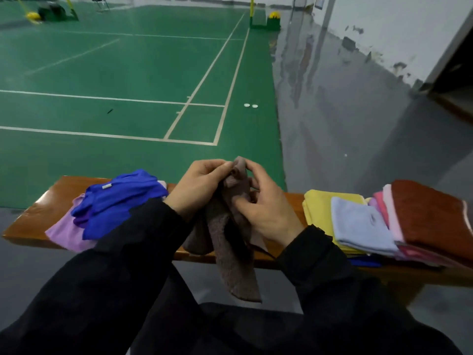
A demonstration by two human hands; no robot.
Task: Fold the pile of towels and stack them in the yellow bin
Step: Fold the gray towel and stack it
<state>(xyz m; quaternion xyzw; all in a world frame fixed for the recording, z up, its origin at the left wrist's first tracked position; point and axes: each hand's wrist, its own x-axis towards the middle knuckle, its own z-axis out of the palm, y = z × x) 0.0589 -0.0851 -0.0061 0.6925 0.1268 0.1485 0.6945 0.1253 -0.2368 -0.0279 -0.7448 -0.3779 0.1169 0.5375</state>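
Note:
A brown-grey towel hangs crumpled in front of me over the wooden bench. My left hand and my right hand both pinch its top corner, close together. On the bench at the left lies an unfolded heap with a blue towel on a lilac towel. At the right lie folded towels: a yellow towel, a light blue towel, pink towels and a rust-brown towel. No yellow bin is in view.
Beyond the bench stretches a green court floor with white lines and a grey concrete strip at the right. Two small white discs lie on the court edge. My black sleeves fill the foreground.

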